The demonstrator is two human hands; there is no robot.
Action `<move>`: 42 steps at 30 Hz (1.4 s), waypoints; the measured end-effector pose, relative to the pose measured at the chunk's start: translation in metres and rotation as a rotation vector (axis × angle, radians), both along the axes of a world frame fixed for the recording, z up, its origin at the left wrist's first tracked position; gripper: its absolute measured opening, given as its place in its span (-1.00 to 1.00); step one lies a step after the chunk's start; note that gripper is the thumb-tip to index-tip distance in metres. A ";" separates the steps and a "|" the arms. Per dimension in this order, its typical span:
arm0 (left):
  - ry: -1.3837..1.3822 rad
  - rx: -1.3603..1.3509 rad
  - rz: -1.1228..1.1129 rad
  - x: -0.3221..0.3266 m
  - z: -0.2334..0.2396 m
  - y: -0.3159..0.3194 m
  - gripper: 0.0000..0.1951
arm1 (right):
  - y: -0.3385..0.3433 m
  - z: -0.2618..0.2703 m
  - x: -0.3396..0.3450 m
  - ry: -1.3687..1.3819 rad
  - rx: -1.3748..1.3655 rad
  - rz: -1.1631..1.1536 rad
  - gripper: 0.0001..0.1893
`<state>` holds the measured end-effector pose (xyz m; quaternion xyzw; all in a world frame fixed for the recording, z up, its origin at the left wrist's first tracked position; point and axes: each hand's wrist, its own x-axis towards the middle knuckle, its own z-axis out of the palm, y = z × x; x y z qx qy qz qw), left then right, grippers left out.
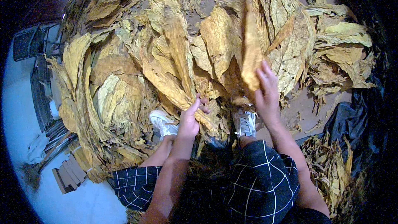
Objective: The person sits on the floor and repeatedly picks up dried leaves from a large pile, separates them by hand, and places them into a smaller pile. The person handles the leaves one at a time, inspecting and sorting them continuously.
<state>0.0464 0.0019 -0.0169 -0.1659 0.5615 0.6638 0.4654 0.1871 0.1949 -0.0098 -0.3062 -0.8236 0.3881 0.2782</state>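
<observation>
My left hand is closed around the stem ends of a few dried tobacco leaves, which fan out away from me. One long orange-yellow tobacco leaf is in my right hand, pinched near its lower end; its far part is blurred. Between the hands and just beyond them, a broad tobacco leaf lies on the heap. To the right of my right hand is a pile of large spotted leaves.
Folded leaves are heaped at left, more leaves at right. My white shoes stand among them. Far left are a brown block stack, a broom and a dark chair-like frame. Black sheeting and leaf scraps lie at right.
</observation>
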 end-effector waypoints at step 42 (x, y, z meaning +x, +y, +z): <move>0.131 -0.250 -0.058 0.033 0.045 -0.015 -0.71 | 0.037 -0.002 -0.022 -0.123 0.182 0.052 -0.48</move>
